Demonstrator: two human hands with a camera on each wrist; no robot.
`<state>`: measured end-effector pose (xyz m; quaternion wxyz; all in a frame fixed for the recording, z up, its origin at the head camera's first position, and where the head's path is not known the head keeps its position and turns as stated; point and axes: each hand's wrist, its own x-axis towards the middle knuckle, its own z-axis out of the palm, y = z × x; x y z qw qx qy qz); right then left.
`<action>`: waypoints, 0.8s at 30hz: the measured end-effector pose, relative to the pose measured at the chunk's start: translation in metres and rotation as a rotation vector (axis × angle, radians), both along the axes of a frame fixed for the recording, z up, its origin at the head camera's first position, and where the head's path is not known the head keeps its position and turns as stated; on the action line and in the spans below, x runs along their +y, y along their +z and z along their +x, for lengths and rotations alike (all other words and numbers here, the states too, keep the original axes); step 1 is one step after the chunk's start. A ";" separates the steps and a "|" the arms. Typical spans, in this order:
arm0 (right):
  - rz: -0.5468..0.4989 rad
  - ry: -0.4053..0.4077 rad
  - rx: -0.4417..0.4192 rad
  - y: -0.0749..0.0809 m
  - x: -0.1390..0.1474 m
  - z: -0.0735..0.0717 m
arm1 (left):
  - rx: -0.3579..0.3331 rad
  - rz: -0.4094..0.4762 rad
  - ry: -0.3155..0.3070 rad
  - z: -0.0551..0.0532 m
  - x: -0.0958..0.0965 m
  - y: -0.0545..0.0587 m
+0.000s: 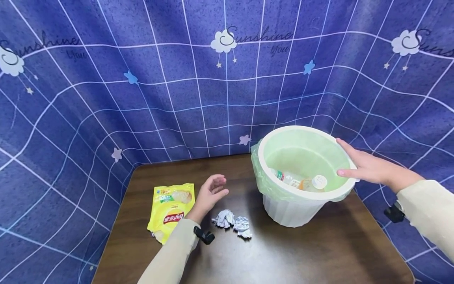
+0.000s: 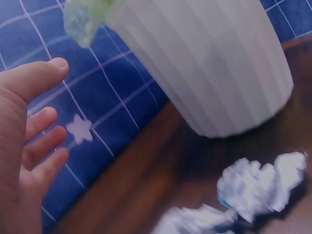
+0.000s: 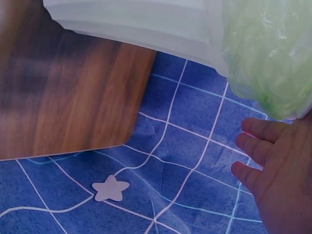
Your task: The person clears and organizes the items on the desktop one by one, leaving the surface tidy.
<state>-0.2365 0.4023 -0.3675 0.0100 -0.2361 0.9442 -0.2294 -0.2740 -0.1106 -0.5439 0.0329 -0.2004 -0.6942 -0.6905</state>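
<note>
A white trash bin (image 1: 291, 213) with a pale green liner bag (image 1: 260, 173) stands on the table's right side. Its rim is held by my right hand (image 1: 369, 167), the thumb reaching over to the inside. Under the liner's edge, several of that hand's fingers (image 3: 263, 141) show loosely bent. My left hand (image 1: 209, 195) is in the air between the bin and a yellow Lay's chip bag (image 1: 172, 209), fingers relaxed and holding nothing. Two crumpled paper balls (image 1: 224, 219) (image 2: 258, 187) lie just right of the left wrist.
Plastic bottles (image 1: 312, 183) lie inside the bin. The brown wooden table (image 1: 227, 264) ends at a blue checked curtain (image 1: 198, 118) on the back and both sides. Small cameras (image 1: 203, 235) are strapped to both wrists.
</note>
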 end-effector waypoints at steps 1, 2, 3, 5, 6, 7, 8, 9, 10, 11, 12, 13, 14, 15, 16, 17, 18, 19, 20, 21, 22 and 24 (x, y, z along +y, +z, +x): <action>0.010 -0.003 0.006 -0.001 0.000 0.000 | -0.008 0.002 0.004 0.002 -0.002 -0.007; 0.015 -0.004 0.010 -0.001 0.001 -0.001 | -0.019 -0.001 0.015 0.004 -0.004 -0.014; 0.017 -0.004 0.013 -0.001 0.001 -0.001 | -0.027 -0.002 0.024 0.007 -0.005 -0.020; 0.016 -0.002 0.013 -0.001 0.000 -0.001 | -0.044 -0.013 0.045 0.011 -0.009 -0.032; 0.014 -0.001 0.013 -0.001 0.000 -0.001 | -0.048 -0.013 0.052 0.014 -0.009 -0.037; 0.011 0.000 0.010 -0.001 0.000 -0.001 | -0.048 -0.022 0.057 0.016 -0.010 -0.041; 0.004 0.003 0.008 -0.001 0.000 -0.001 | -0.046 -0.037 0.062 0.020 -0.011 -0.042; 0.001 0.003 0.008 -0.001 0.000 -0.001 | -0.045 -0.048 0.062 0.023 -0.011 -0.043; -0.005 0.004 0.005 -0.001 0.000 0.000 | -0.046 -0.057 0.063 0.026 -0.011 -0.043; -0.008 0.004 0.004 -0.001 0.000 0.000 | -0.045 -0.065 0.061 0.030 -0.011 -0.043; -0.008 0.005 0.004 -0.001 0.000 0.000 | -0.046 -0.070 0.061 0.033 -0.011 -0.042; -0.006 0.003 0.003 -0.001 0.000 0.000 | -0.050 -0.068 0.060 0.036 -0.011 -0.041; -0.003 0.003 0.005 -0.001 0.000 0.000 | -0.054 -0.063 0.061 0.039 -0.011 -0.041; 0.001 0.001 0.005 0.000 0.000 0.000 | -0.063 -0.057 0.062 0.041 -0.010 -0.042; 0.003 -0.001 0.005 0.000 0.000 0.000 | -0.066 -0.056 0.066 0.043 -0.010 -0.043; 0.009 -0.002 0.007 0.000 0.000 0.000 | -0.068 -0.053 0.067 0.044 -0.010 -0.045; 0.011 -0.005 0.007 0.000 0.000 0.000 | -0.071 -0.050 0.067 0.046 -0.009 -0.047; 0.010 -0.007 0.006 0.000 -0.001 0.001 | -0.075 -0.048 0.068 0.047 -0.009 -0.049; 0.007 -0.004 0.005 0.000 -0.001 0.001 | -0.076 -0.053 0.071 0.048 -0.009 -0.053; 0.002 -0.003 0.003 0.000 -0.001 0.001 | -0.081 -0.056 0.074 0.049 -0.008 -0.056; -0.001 -0.002 0.002 0.000 -0.001 0.001 | -0.083 -0.058 0.078 0.049 -0.007 -0.061; -0.006 0.002 0.002 0.000 0.000 0.002 | -0.090 -0.072 0.089 0.048 -0.004 -0.071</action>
